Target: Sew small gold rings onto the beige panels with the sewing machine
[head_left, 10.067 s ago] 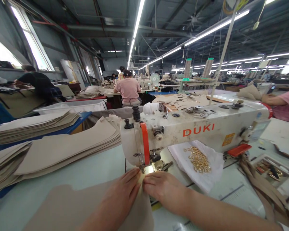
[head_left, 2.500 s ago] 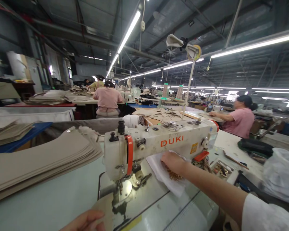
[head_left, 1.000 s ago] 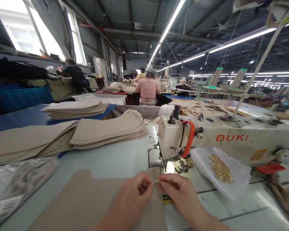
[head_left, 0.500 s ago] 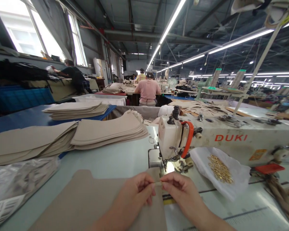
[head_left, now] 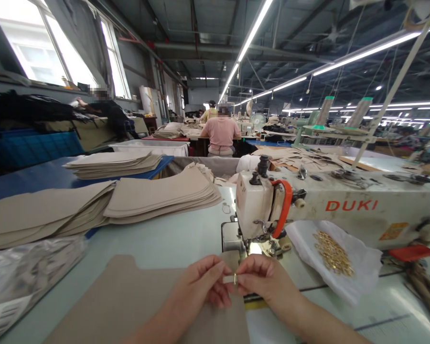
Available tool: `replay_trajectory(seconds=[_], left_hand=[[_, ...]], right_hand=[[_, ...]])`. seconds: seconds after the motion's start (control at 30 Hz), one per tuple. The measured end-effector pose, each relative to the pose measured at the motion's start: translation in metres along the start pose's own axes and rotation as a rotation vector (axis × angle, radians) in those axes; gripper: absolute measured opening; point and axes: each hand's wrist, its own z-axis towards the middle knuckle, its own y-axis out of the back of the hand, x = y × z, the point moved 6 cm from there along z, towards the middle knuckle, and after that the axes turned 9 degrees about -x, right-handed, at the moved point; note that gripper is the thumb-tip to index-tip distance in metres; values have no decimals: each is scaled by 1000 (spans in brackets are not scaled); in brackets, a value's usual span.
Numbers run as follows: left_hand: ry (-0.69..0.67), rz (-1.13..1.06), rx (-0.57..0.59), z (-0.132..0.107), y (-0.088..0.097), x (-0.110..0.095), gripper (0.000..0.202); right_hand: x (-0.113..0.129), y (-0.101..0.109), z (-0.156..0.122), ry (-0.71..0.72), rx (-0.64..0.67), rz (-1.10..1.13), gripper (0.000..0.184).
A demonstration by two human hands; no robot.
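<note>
My left hand point(head_left: 202, 284) pinches one end of a short, narrow beige fabric strip point(head_left: 228, 279). A small gold metal ring point(head_left: 235, 278) sits around the strip, at the fingertips of my right hand point(head_left: 260, 276), which is closed on it. Both hands hover over a large flat beige fabric panel point(head_left: 146, 296) on the table, just in front of the sewing machine's needle area. The panel's narrow upper tip point(head_left: 231, 258) shows behind my fingers. More gold rings point(head_left: 333, 253) lie heaped on a white plastic bag point(head_left: 361, 282) to the right.
The DUKI sewing machine point(head_left: 258, 205) stands ahead, its long arm reaching right. Stacks of beige cut panels point(head_left: 161, 193) cover the back left. A clear plastic bag point(head_left: 32, 272) lies at the left edge. Co-workers sit farther off, one in a pink shirt point(head_left: 221, 131).
The gold ring, mostly hidden between the fingertips before, now shows plainly around the strip. My right hand has shifted and tilted slightly, and the view has turned a little left.
</note>
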Motion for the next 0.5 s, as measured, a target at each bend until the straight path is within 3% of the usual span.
replay_trajectory(seconds=[0.13,0.37,0.5], left_hand=[[95,-67,-4,3,-1,1,42],[46,83,2,0,-4,-8,27],[-22,201,46,0,-2,-6,16]], right_hand=[[-4,-3,1,1,28,56,40],[-11,-6,1,18,44,96,38],[-7,-8,-7,49,110,23,25]])
